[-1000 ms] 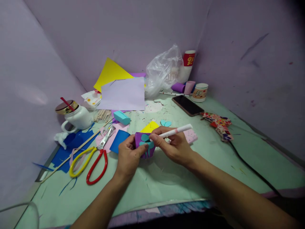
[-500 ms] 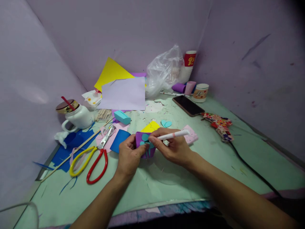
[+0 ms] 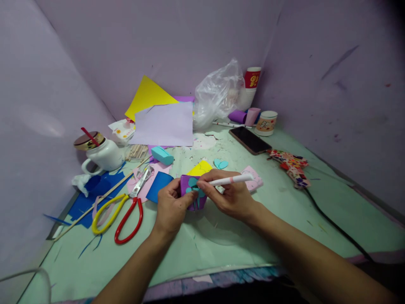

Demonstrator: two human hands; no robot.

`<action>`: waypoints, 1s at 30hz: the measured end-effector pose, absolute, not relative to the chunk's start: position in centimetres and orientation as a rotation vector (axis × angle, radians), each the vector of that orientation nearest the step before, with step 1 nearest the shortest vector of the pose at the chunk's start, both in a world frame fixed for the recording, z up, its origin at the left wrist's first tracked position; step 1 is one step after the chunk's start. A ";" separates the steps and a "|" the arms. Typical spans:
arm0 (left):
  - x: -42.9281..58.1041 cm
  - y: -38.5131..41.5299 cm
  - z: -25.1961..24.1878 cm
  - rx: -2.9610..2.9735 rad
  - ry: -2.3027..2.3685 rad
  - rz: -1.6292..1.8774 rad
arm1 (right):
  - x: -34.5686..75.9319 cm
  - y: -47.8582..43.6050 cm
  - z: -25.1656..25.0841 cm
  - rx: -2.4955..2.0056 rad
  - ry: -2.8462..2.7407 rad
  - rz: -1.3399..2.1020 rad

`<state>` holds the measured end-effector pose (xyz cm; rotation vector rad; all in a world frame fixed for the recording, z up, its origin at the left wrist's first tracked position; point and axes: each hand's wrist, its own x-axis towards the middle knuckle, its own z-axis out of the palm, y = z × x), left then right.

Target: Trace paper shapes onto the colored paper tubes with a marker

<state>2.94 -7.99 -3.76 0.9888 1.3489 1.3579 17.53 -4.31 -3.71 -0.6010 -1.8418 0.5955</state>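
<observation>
My left hand (image 3: 172, 204) grips a small purple piece of paper (image 3: 186, 183), its thumb pressing a teal paper cut-out (image 3: 192, 182) against the front. Pinched in my right hand (image 3: 232, 196) is a white pen (image 3: 232, 180) with a pink band, slanting down to the left. The pen's tip is at the teal cut-out; my fingers partly hide the exact contact. Behind the purple paper lie a yellow paper piece (image 3: 201, 168) and a teal heart-shaped cut-out (image 3: 220, 164). A blue paper piece (image 3: 160, 185) lies beside my left hand, and a pink paper piece (image 3: 252, 178) sits past my right.
Scissors (image 3: 136, 192) with yellow and red handles lie left, near a long wooden stick (image 3: 104, 198) and blue scraps. A lidded white mug (image 3: 106, 156) stands behind them. Farther back are paper sheets (image 3: 164, 124), a plastic bag (image 3: 218, 95), a phone (image 3: 249, 140) and a paper cup (image 3: 266, 123).
The pen has tilted very slightly at the teal cut-out. Both hands and everything else on the table keep nearly the same places.
</observation>
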 end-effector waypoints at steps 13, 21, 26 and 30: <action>3.1 -7.9 -3.3 0.983 1.336 1.366 | 17.6 -4.3 -3.6 -0.561 -1.826 0.636; 3.1 -8.1 -3.5 0.982 1.330 1.358 | 17.7 -4.4 -3.5 -0.582 -1.845 0.601; 3.1 -8.0 -3.6 0.988 1.334 1.345 | 17.6 -4.3 -3.5 -0.592 -1.858 0.568; 3.2 -7.9 -3.5 0.984 1.335 1.344 | 17.6 -4.3 -3.5 -0.592 -1.871 0.541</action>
